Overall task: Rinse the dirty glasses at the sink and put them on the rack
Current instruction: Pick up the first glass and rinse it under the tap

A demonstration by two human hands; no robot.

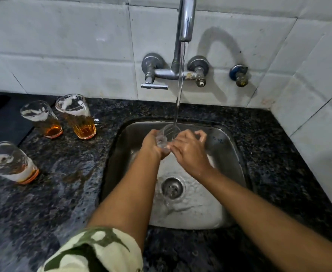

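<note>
Over the steel sink (pixel 229 146) my left hand (pixel 154 143) grips a clear glass (pixel 168 134) by its base, tilted with its mouth under the running stream from the tap (pixel 184 26). My right hand (pixel 189 150) touches the same glass from the right, fingers curled at its side and rim. Three dirty glasses stand on the dark granite counter to the left: one with amber liquid (pixel 41 119), a second with amber liquid (pixel 77 116), and a third with foam residue (pixel 8 161) near the left edge. No rack is in view.
Water pools around the drain (pixel 172 188). The tap lever (pixel 154 86) and a second valve (pixel 238 75) stick out from the white tiled wall. A dark mat (pixel 2 122) lies at the far left. A wet smear marks the counter (pixel 73 177).
</note>
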